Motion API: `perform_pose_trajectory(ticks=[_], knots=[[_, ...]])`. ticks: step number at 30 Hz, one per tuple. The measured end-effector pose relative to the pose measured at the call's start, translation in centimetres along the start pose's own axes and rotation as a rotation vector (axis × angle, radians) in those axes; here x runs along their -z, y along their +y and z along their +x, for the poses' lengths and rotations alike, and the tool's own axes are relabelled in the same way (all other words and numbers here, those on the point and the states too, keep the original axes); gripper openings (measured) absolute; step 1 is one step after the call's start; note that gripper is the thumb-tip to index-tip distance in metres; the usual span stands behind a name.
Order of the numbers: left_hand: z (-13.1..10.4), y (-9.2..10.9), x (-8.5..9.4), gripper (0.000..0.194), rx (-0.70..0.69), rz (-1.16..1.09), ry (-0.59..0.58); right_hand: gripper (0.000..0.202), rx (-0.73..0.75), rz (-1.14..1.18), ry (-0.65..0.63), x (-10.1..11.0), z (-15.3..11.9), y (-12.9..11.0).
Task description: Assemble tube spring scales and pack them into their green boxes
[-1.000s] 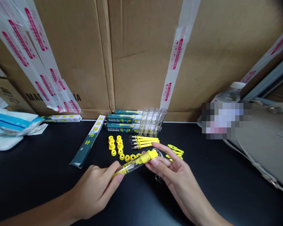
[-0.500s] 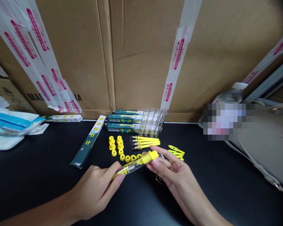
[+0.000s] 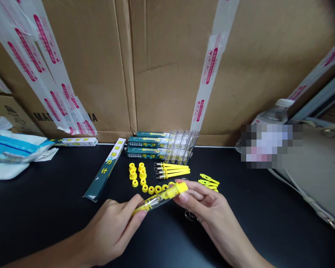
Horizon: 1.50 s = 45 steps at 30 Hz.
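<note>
A clear tube with yellow parts and a metal spring inside (image 3: 156, 201) is held slanted between both hands. My left hand (image 3: 114, 223) grips its lower left end between thumb and fingers. At the upper right end, my right hand (image 3: 209, 212) pinches the yellow cap (image 3: 181, 187) with thumb and fingertips. Behind the tube lie several yellow caps and rings (image 3: 133, 174), and several yellow rods with metal ends (image 3: 174, 170). Flat yellow pieces (image 3: 209, 180) are just beyond my right hand. Metal rings (image 3: 189, 214) lie partly hidden beside that hand.
Several clear tubes (image 3: 181, 147) lean on stacked green boxes (image 3: 145, 153) at the back. A long box (image 3: 106, 169) lies left of centre, and a blue-white package (image 3: 16, 152) far left. A bottle (image 3: 273, 113) and beige bag (image 3: 318, 171) stand right, before cardboard (image 3: 167, 74).
My right hand's fingers have closed in around the capped end, where they were more spread before. The tube has barely moved, and my left hand keeps its grip.
</note>
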<state>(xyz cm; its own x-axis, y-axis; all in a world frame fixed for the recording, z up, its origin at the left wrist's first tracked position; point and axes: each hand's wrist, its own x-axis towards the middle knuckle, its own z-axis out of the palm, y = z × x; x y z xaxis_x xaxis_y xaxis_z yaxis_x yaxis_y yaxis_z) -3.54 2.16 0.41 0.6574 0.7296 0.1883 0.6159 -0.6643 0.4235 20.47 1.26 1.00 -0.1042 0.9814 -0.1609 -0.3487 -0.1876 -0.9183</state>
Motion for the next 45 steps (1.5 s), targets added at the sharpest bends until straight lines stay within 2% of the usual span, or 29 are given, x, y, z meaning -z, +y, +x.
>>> perform_pose_trajectory(ticks=[4,8,12,18,24,28,31,37,42,45], knots=[[0.1,0.3,0.3,0.011,0.068,-0.165,0.080,0.032,0.009,0.027,-0.019,-0.1,-0.4,-0.6],[0.1,0.8,0.6,0.033,0.126,-0.401,0.193,0.030,0.019,0.097,0.003,0.1,-0.3,-0.8],[0.1,0.9,0.4,0.039,0.151,-0.568,0.205,0.025,0.014,0.126,-0.012,0.1,0.0,-0.5],[0.1,0.6,0.4,0.036,0.091,-0.466,0.226,0.029,0.015,0.116,0.006,0.0,0.1,-0.2],[-0.7,0.7,0.9,0.048,0.016,-0.294,0.296,0.031,-0.010,0.119,-0.020,-0.3,-0.1,0.3],[-1.6,0.5,0.3,0.045,-0.061,-0.203,0.447,0.039,-0.044,0.172,-0.038,-0.5,-0.3,0.6],[-1.9,0.6,-0.3,0.042,-0.059,-0.173,0.529,0.043,-0.074,0.211,-0.041,-0.6,-0.4,0.6],[-2.2,1.9,-1.3,0.038,-0.008,-0.127,0.713,0.033,-0.061,0.213,-0.075,-0.7,-0.8,0.4],[-2.2,2.2,-1.9,0.025,0.050,-0.093,0.709,0.017,-0.047,0.176,-0.110,-0.7,-1.0,0.0],[-2.0,2.0,-1.6,0.026,0.016,-0.065,0.617,0.011,-0.025,0.189,-0.104,-0.5,-0.9,-0.2]])
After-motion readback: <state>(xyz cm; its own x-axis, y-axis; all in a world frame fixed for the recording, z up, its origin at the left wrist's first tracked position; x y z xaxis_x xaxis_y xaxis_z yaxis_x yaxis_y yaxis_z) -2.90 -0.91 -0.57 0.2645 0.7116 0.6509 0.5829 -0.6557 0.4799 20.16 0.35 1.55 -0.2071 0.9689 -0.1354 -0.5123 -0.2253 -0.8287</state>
